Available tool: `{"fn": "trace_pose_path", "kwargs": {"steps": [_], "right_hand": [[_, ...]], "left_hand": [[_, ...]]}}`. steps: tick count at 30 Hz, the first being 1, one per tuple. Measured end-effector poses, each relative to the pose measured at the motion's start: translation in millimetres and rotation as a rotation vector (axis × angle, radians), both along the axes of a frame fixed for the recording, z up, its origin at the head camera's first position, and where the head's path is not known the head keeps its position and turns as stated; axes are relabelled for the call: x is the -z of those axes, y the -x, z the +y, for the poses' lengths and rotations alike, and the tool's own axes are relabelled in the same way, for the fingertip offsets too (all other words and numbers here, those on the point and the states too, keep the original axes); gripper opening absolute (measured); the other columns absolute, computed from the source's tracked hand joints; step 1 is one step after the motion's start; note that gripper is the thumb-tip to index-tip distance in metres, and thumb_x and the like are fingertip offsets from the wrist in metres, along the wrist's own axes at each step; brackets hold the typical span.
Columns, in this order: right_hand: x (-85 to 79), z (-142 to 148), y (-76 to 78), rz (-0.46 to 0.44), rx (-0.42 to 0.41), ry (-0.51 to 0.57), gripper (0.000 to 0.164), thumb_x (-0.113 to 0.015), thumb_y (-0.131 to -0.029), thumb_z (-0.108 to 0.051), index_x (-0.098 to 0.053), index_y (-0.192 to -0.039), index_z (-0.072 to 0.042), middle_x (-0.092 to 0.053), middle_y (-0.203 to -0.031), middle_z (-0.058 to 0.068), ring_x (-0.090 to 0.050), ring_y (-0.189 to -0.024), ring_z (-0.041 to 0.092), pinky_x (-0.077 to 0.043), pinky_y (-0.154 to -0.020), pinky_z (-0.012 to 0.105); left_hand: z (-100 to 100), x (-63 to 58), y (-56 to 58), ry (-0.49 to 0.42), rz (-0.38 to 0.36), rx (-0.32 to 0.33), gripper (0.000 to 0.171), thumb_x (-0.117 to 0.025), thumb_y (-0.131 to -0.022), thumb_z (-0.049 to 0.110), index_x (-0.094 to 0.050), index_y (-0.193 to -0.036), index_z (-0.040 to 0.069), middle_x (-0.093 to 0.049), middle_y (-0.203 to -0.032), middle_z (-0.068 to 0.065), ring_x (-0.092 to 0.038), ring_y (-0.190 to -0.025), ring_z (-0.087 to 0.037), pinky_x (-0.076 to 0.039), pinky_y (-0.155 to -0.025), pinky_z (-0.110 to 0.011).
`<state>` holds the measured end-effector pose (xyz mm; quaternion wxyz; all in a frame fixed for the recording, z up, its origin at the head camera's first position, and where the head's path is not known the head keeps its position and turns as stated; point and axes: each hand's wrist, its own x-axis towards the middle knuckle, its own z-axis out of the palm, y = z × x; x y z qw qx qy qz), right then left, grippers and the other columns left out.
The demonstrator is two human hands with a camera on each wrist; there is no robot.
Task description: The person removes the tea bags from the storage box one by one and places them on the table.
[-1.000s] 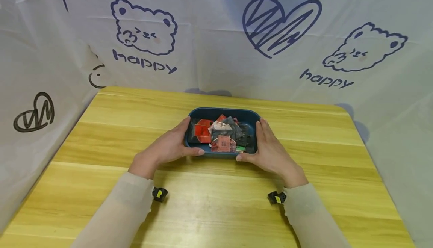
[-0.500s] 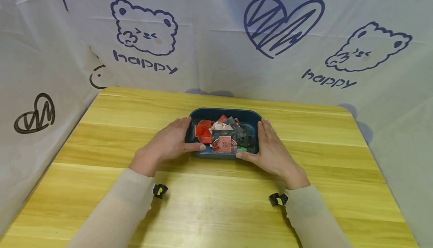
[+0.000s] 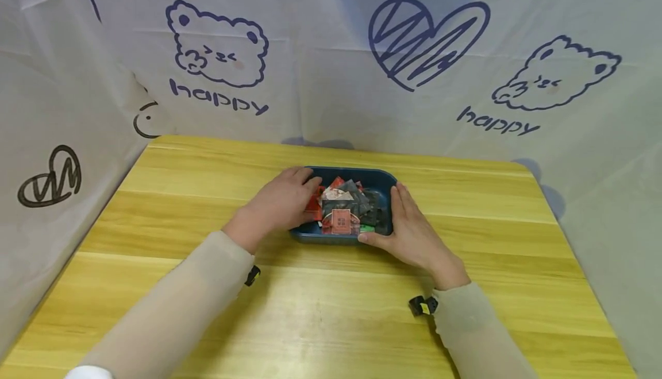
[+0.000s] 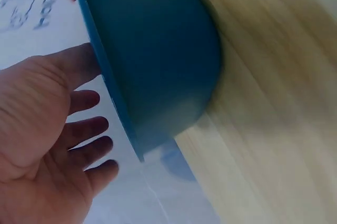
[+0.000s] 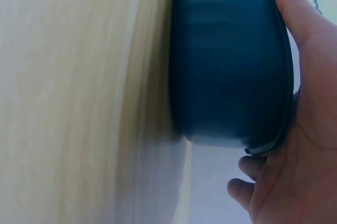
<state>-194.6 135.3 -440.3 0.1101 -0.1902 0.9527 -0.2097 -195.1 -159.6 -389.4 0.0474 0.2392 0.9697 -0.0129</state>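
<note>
A dark blue rectangular plastic box [image 3: 380,175] stands on the table and holds several small flat packets. On top lie a clear packet with a pink label [image 3: 341,221] and dark sachets [image 3: 368,207]; a red packet [image 3: 312,209] is partly covered. My left hand [image 3: 284,198] is over the box's left end, its fingers reaching above the red packet. In the left wrist view, the fingers of this left hand [image 4: 58,124] are spread and slightly bent, the thumb behind the rim. My right hand [image 3: 416,232] grips the right end, thumb on the near rim.
The box sits toward the back of a wooden table [image 3: 320,310]. Behind and to the left hangs a white cloth [image 3: 320,97] with drawn bears and hearts. A small black device [image 3: 423,306] is on the right wrist.
My left hand has let go of the box's left side and moved right, over the rim and above the packets. The right hand keeps its hold, and the box stays in place.
</note>
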Motion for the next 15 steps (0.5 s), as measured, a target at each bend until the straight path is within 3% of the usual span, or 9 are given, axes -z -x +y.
{"fn": "trace_pose_path", "kwargs": {"steps": [3, 8, 10, 15], "right_hand": [[1.3, 0, -0.2, -0.002, 0.002, 0.006, 0.137, -0.057, -0.082, -0.09, 0.003, -0.169, -0.003, 0.009, -0.177, 0.017, -0.005, -0.164, 0.04, -0.026, -0.127, 0.061], [3.0, 0, -0.8, -0.001, 0.004, 0.014, 0.137, -0.058, -0.082, -0.09, 0.002, -0.169, -0.003, 0.009, -0.177, 0.016, -0.008, -0.163, 0.041, -0.027, -0.127, 0.061], [3.5, 0, -0.7, 0.002, 0.003, 0.015, 0.136, -0.057, -0.082, -0.09, 0.002, -0.169, -0.003, 0.009, -0.178, 0.016, -0.008, -0.163, 0.041, -0.028, -0.126, 0.061], [3.4, 1, 0.2, 0.012, 0.001, 0.014, 0.137, -0.057, -0.082, -0.091, 0.002, -0.169, -0.002, 0.009, -0.177, 0.016, -0.009, -0.163, 0.041, -0.028, -0.126, 0.06]], "left_hand": [[11, -1.2, 5.8, 0.076, -0.088, 0.029, 0.091, -0.076, -0.098, 0.043, -0.032, -0.164, 0.0, -0.034, -0.168, -0.025, -0.032, -0.157, -0.041, -0.027, -0.13, -0.05], [27, 0.6, 12.6, 0.151, -0.255, -0.041, 0.091, -0.066, -0.105, 0.035, -0.009, -0.17, 0.007, -0.018, -0.175, -0.021, -0.022, -0.161, -0.04, -0.024, -0.13, -0.053], [30, 2.3, 14.1, 0.181, -0.258, -0.065, 0.086, -0.061, -0.107, 0.032, -0.007, -0.171, 0.009, -0.021, -0.174, -0.02, -0.026, -0.16, -0.039, -0.026, -0.13, -0.054], [33, 4.8, 15.8, 0.261, -0.187, -0.077, 0.079, -0.056, -0.109, 0.034, -0.011, -0.171, 0.009, -0.039, -0.167, -0.018, -0.04, -0.153, -0.037, -0.034, -0.126, -0.049]]}}
